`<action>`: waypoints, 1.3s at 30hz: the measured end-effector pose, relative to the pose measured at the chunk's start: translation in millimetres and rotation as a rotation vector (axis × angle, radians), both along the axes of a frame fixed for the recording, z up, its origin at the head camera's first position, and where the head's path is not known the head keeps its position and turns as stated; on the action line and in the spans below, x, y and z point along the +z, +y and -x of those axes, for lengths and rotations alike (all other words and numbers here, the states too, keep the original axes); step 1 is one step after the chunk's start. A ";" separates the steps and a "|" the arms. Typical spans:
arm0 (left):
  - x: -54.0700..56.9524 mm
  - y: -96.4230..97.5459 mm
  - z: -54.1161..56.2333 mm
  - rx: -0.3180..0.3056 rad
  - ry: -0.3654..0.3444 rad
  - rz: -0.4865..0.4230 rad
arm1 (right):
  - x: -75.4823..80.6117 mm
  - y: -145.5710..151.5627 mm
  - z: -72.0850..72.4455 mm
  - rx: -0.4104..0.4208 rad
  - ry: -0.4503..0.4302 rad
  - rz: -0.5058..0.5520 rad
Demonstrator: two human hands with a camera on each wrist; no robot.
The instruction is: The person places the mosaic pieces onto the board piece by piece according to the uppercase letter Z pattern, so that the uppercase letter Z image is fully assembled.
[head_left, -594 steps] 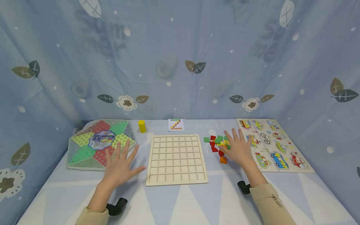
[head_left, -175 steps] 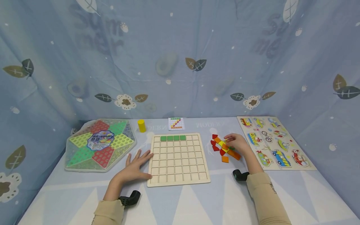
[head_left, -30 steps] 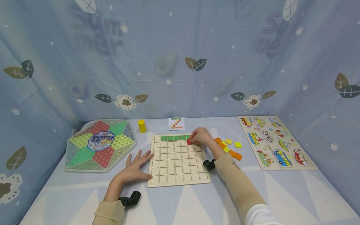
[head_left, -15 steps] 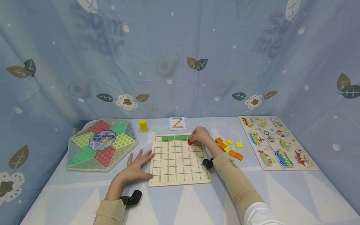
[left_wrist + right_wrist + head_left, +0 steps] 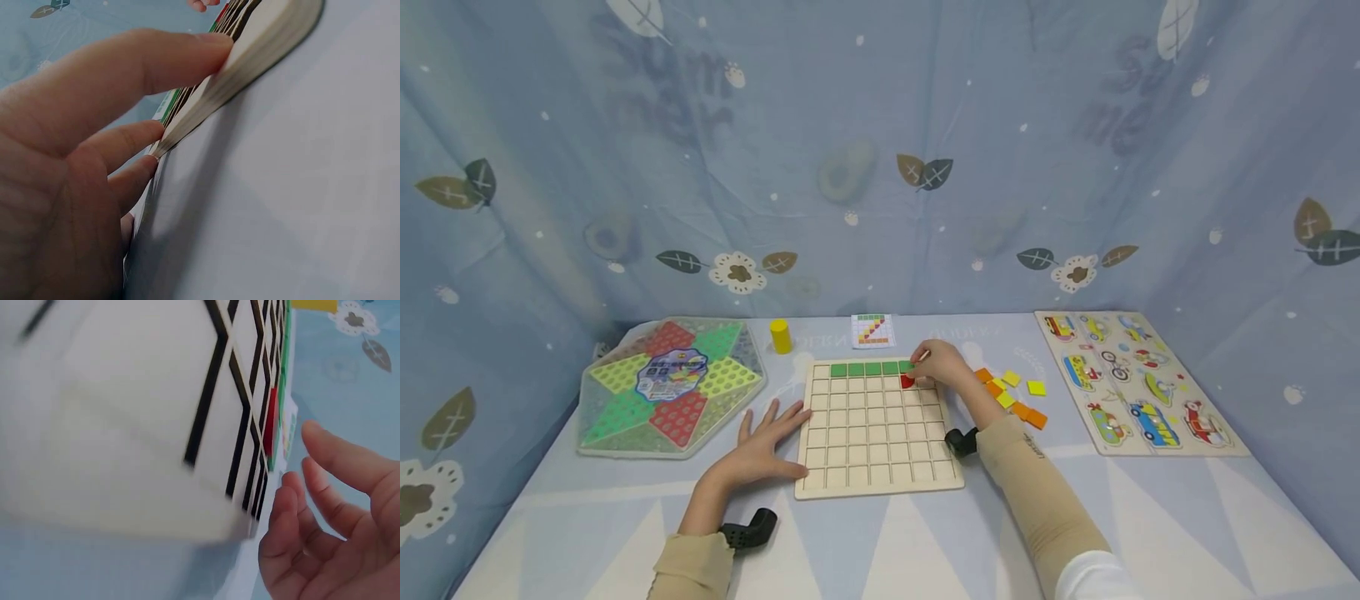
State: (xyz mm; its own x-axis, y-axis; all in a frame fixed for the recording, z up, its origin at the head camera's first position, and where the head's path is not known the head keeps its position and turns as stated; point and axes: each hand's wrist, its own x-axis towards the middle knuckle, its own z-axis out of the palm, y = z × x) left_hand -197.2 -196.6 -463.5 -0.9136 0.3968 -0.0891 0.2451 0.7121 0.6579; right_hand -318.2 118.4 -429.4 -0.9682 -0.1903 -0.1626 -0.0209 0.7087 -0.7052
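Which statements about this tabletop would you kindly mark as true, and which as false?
1. The left hand touches the left edge of the grid board. True.
2. The red piece lies in the board's nearest row. False: the red piece is in the second row from the far edge, just below the row of green tiles.
3. Orange tiles and yellow tiles lie to the right of the board. True.
4. The yellow cylinder lies on its side. False: the yellow cylinder stands upright.
5. The pattern card lies beyond the board's far edge. True.
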 end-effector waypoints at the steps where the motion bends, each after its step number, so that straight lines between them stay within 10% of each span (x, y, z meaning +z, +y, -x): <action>1: 0.3 0.3 -0.2 -0.001 -0.001 -0.005 | -0.8 3.8 -0.5 -0.001 0.004 0.022; 16: 0.8 -0.3 0.0 0.002 -0.014 -0.005 | -0.1 89.7 -13.8 -0.234 -0.049 0.156; 25: 1.6 0.2 -0.1 0.000 -0.018 -0.008 | 0.6 122.4 -22.3 -0.355 -0.149 0.033; 39: 0.9 0.4 -0.9 -0.003 0.003 -0.007 | 2.1 125.1 -20.5 -0.361 -0.115 -0.010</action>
State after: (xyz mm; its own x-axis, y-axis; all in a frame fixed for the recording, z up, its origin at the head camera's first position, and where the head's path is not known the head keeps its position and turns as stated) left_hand -196.3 -196.2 -462.6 -0.9128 0.3997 -0.0840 0.2487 0.7070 0.6621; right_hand -297.6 243.6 -427.3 -0.9479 0.1617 -0.2744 0.3103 0.6629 -0.6813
